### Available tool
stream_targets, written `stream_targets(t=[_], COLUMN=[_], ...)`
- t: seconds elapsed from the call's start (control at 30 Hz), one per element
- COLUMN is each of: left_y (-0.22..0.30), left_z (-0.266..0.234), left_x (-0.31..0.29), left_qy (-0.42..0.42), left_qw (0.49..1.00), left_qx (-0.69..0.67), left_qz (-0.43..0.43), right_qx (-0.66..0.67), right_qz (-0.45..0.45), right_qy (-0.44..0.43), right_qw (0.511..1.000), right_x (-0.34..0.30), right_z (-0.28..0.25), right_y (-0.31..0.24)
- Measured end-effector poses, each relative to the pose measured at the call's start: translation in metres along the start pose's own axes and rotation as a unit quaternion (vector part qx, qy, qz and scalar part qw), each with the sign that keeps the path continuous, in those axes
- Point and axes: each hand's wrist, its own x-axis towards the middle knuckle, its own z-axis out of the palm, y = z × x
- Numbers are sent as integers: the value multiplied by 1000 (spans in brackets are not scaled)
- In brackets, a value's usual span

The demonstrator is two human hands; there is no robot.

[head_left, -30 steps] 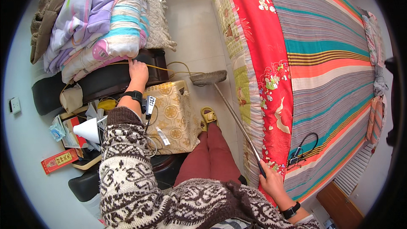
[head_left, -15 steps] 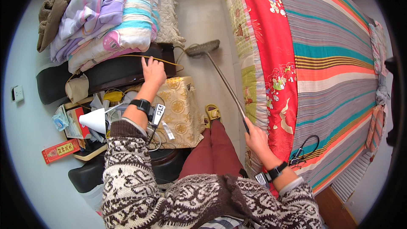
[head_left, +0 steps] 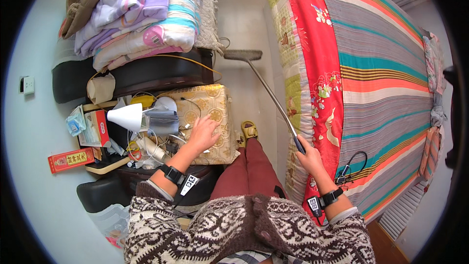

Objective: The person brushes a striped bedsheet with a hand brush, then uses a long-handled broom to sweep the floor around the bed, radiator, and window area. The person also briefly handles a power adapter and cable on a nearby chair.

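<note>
My right hand [head_left: 310, 157] is wrapped round the dark grip of a long-handled broom [head_left: 271, 92]. The broom's wide grey head [head_left: 243, 55] rests on the floor between the bed and the black furniture, close to a thin yellow cord [head_left: 188, 58]. Over a stool or box covered in gold patterned cloth [head_left: 215, 105], my left hand [head_left: 204, 133] is held with fingers spread and nothing in it. Whether its fingertips touch the cloth I cannot tell. A dark cable [head_left: 193, 102] lies on that cloth, just beyond the hand.
On the right stands a bed with a striped cover [head_left: 381, 93] and red edging. Folded quilts [head_left: 146, 14] are piled on a black padded seat [head_left: 146, 76]. A white lamp shade [head_left: 126, 116] rises among cables and small boxes. A red box [head_left: 71, 160] lies by the wall.
My left hand has come away from the yellow cord, back toward me over the gold cloth. The broom stays in my right hand, its head now turned more level. The view has shifted slightly.
</note>
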Motion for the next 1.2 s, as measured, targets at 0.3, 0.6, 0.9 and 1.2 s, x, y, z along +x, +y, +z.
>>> stream_targets(t=[0.3,0.6,0.9,1.2], left_y=[-9,-6,62,110], left_z=[17,59,110,203], left_x=[-82,-156,-284,-451], left_qy=[-5,32,97,149], left_qw=[999,995,982,941], left_qx=[-24,-42,-68,-125], left_qz=[-20,-89,-145,-277], right_qx=[-41,-374,59,19], right_qz=[-20,-14,88,89], right_qy=[-28,-126,-147,-105], right_qw=[999,919,983,990], right_x=[-12,-15,-96,-89], right_z=[53,-14,-47,61], right_y=[28,21,62,107])
